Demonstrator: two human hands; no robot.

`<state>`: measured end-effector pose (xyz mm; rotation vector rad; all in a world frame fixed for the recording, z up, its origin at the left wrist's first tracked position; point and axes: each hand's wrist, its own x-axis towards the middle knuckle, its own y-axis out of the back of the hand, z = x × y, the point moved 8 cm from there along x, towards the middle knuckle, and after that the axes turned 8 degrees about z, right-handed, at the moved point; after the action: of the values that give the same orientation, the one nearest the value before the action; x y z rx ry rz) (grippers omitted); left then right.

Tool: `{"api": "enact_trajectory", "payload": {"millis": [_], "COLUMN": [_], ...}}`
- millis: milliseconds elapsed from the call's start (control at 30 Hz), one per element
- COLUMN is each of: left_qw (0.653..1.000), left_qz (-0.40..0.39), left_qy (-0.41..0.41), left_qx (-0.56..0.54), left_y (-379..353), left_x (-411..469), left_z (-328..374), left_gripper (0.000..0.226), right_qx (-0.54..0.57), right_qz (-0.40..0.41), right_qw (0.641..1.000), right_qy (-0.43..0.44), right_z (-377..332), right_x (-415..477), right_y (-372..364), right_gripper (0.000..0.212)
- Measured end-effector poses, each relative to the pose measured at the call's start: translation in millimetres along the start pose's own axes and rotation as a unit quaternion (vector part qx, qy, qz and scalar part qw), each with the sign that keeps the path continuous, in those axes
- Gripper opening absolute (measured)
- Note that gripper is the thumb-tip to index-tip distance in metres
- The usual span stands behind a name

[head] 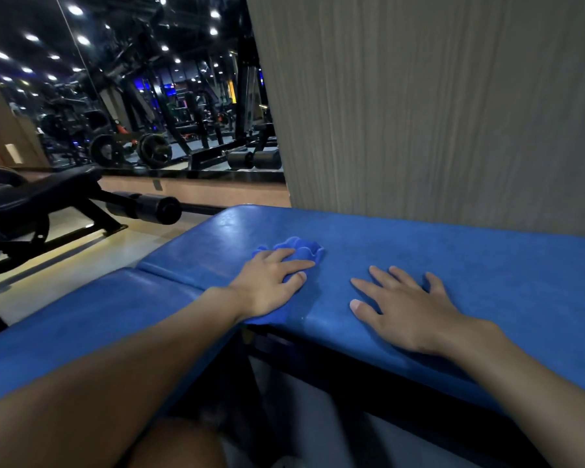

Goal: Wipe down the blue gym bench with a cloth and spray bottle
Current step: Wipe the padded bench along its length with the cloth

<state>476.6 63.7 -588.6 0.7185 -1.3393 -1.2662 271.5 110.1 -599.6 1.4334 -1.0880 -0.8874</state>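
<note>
Your left forearm (115,359) sits nearest, running up to left hand (271,282), fingers flat and spread, pressing bunched cloth (299,248) onto bench (470,251), mid-pad. Right hand (409,309), at 3 o'clock of cloth, lies flat on pad, fingers wide, holding nothing. Spray bottle not in view. Likely wiping: keep pressure even, overlap strokes, cover seam at 9 o'clock and edges. No readable brands or writing.

Crumpled blue cloth (300,248) atop blue padded bench (453,251).
</note>
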Motion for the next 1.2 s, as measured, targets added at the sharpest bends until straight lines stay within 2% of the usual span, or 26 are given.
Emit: {"api": "enact_trajectory", "payload": {"millis": [233,367,467,567,700,767,867,1000,1200], "left_qw": [1.0,0.998,0.995,0.992,0.996,0.998,0.997,0.997,0.994], "left_qz": [0.009,-0.011,-0.029,-0.034,-0.016,-0.03,-0.057,-0.06,-0.07], "left_qy": [-0.021,-0.061,-0.088,-0.103,-0.088,-0.049,-0.008,-0.017,-0.069], "left_qx": [-0.003,-0.002,-0.03,-0.062,0.01,0.028,0.044,0.047,0.041], "left_y": [-14,-29,-33,-22,-3,0,-1,-1,-4], "left_x": [-6,-9,-6,1,-5,-10,-19,-25,-18], "left_z": [87,153,182,176,126,88,47,41,80], "left_gripper": [0.077,0.067,0.072,0.077,0.052,0.047,0.046,0.049,0.052], "right_qx": [-0.014,-0.038,-0.05,-0.045,0.04,0.065,0.073,-0.011,0.01], "right_qz": [0.017,0.023,0.025,0.062,0.19,0.216,0.216,0.168,0.177], "right_qw": [0.997,0.992,0.988,0.985,0.975,0.971,0.972,0.984,0.982], "right_qy": [-0.071,-0.118,-0.145,-0.155,-0.112,-0.074,-0.055,-0.064,-0.067], "right_z": [64,94,105,100,55,23,-14,-21,8], "right_x": [-52,-86,-107,-108,-75,-50,-17,-2,-26], "right_y": [17,23,27,38,61,63,49,18,21], "right_gripper": [0.061,0.061,0.06,0.053,0.037,0.035,0.039,0.058,0.046]}}
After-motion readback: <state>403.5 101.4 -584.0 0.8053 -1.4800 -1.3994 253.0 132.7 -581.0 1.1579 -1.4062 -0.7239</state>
